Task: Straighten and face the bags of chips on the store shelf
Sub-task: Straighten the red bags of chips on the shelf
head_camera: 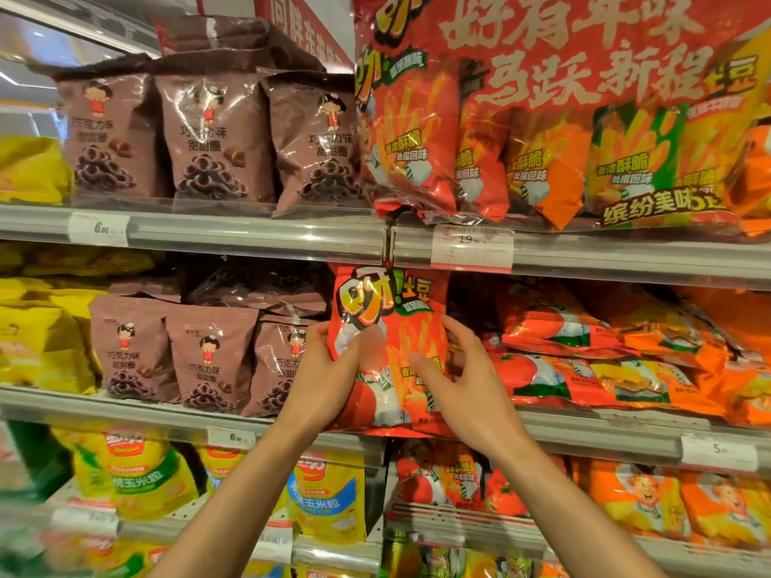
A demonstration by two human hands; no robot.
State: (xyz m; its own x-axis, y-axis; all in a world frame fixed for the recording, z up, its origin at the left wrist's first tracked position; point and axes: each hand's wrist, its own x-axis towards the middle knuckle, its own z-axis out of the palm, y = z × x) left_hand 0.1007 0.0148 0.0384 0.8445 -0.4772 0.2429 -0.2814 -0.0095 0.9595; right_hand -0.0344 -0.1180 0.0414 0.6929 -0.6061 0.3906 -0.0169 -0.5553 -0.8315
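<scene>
A red bag of potato sticks (pixel 390 323) stands upright at the front of the middle shelf (pixel 605 435), its printed face toward me. My left hand (pixel 329 360) grips its left edge, thumb across the front. My right hand (pixel 463 377) holds the right edge, fingers curled behind the bag and thumb on the front. To the right of it, red and orange bags (pixel 584 360) lie flat and slanted in a loose pile.
Brown chocolate-ring bags (pixel 208 356) stand in a row left of the red bag, more on the shelf above (pixel 217 139). Large red multipacks (pixel 459 152) sit upper right, yellow bags (pixel 33 344) far left. Price tags (pixel 471 248) hang on the shelf rails.
</scene>
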